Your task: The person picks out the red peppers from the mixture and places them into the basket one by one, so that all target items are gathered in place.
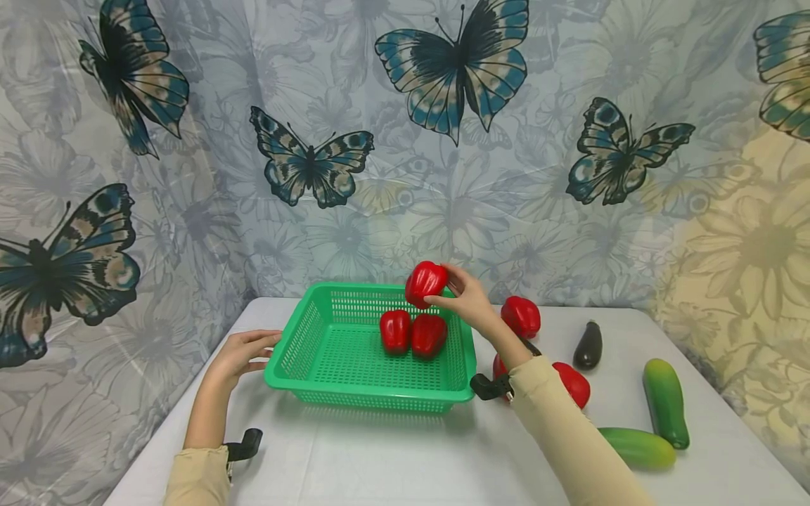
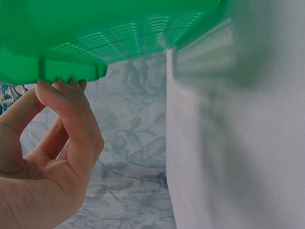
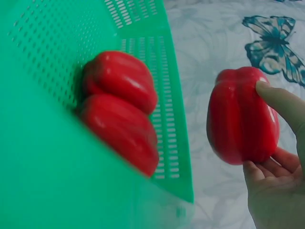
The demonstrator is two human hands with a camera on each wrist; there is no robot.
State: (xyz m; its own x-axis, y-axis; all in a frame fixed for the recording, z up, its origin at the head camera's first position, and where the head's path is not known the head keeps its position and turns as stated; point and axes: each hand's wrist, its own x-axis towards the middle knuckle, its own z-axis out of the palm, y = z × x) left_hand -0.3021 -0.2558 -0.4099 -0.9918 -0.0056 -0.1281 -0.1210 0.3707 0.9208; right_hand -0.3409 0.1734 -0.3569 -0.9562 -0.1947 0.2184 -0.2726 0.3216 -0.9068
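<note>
Near the back right corner of the green plastic basket [image 1: 370, 391], my right hand [image 1: 467, 301] holds a red bell pepper [image 1: 425, 284] up between thumb and fingers. The right wrist view shows the thumb on one side of this pepper [image 3: 240, 117] and fingers under its other end. Two more red bell peppers [image 1: 395, 332] lie side by side on the basket's right half. My left hand [image 1: 243, 355] is at the basket's left rim. In the left wrist view its fingertips [image 2: 58, 82] touch the outer lip of the rim, fingers slightly bent.
On the white table [image 1: 373, 457], right of the basket, lie several red bell peppers [image 1: 521, 316], some partly behind my right arm. Farther right are an eggplant [image 1: 589, 346] and two green zucchini-like vegetables [image 1: 666, 403]. A butterfly-print cloth [image 1: 405, 232] hangs behind the table.
</note>
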